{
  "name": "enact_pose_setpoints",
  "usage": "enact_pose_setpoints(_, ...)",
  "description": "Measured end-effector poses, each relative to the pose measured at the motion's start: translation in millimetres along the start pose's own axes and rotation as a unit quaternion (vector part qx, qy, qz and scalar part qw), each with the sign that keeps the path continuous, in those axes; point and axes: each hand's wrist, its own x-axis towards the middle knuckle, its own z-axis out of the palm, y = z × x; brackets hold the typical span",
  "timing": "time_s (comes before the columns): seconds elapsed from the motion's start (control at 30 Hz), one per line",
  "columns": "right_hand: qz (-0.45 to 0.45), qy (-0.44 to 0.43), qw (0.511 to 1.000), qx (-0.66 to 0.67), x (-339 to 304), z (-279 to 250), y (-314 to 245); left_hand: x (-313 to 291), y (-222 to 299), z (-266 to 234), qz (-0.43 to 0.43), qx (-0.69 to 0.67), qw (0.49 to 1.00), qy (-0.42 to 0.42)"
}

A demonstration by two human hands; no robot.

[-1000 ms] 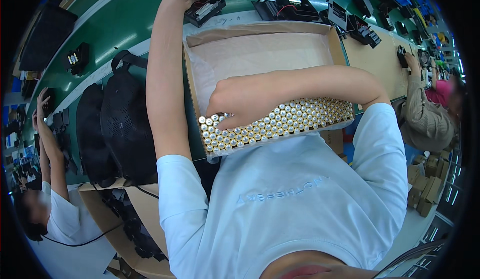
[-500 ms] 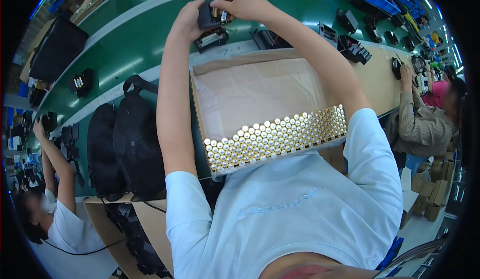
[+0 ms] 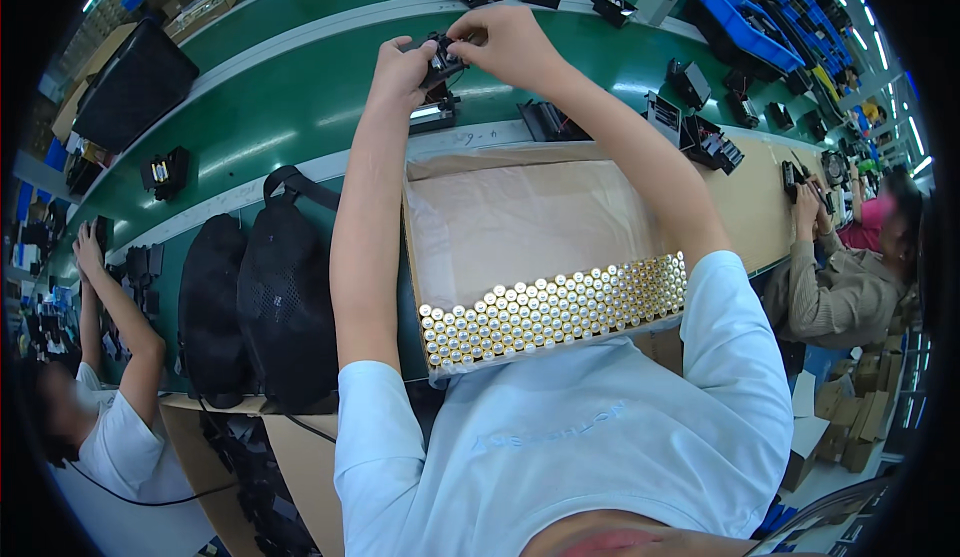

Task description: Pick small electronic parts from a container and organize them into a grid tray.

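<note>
Over the green bench, my left hand (image 3: 400, 75) is closed around a small black plastic battery case (image 3: 437, 70), thumb on its top. My right hand (image 3: 512, 45) reaches in from the other side, its thumb and fingertips pinched together at the case; whatever lies between them is hidden. Just below the held case sits another black battery case (image 3: 436, 112). Nearer to me, a shallow cardboard box (image 3: 412, 257) lined with paper holds rows of upright batteries (image 3: 555, 307), packed along its near side.
Two black mesh bags (image 3: 285, 297) lie left of the box. Further black cases (image 3: 550, 122) stand on the bench, several toward the right. A blue bin (image 3: 745, 22) is at far right. A person (image 3: 130, 397) works at left, another (image 3: 840, 277) at right.
The view has shifted, so the bench and box sit lower in the picture. The held case is turned differently; the batteries visible at it before are now mostly covered by my fingers.
</note>
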Motion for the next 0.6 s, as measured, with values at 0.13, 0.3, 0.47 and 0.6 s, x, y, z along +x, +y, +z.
enact_pose_setpoints(0.13, -0.095, 0.063, 0.992, -0.06, -1.8, 12.2, 7.5, -5.9, -8.2, 1.8, -0.011, -0.014, 1.0, 0.002)
enact_pose_setpoints(0.3, -0.167, 0.088, 0.98, -0.059, -13.6, 21.1, -11.4, -25.8, -34.1, -15.2, -0.047, -0.022, 0.998, 0.026)
enact_pose_setpoints(0.47, -0.065, -0.194, 0.972, 0.112, -71.5, 17.7, -86.3, -48.8, -59.7, -35.3, -0.098, -0.023, 0.992, 0.078)
enact_pose_setpoints(0.6, 0.076, -0.492, 0.842, 0.209, -102.2, 22.7, -127.9, -59.5, -74.4, -42.8, -0.123, -0.023, 0.989, 0.084)
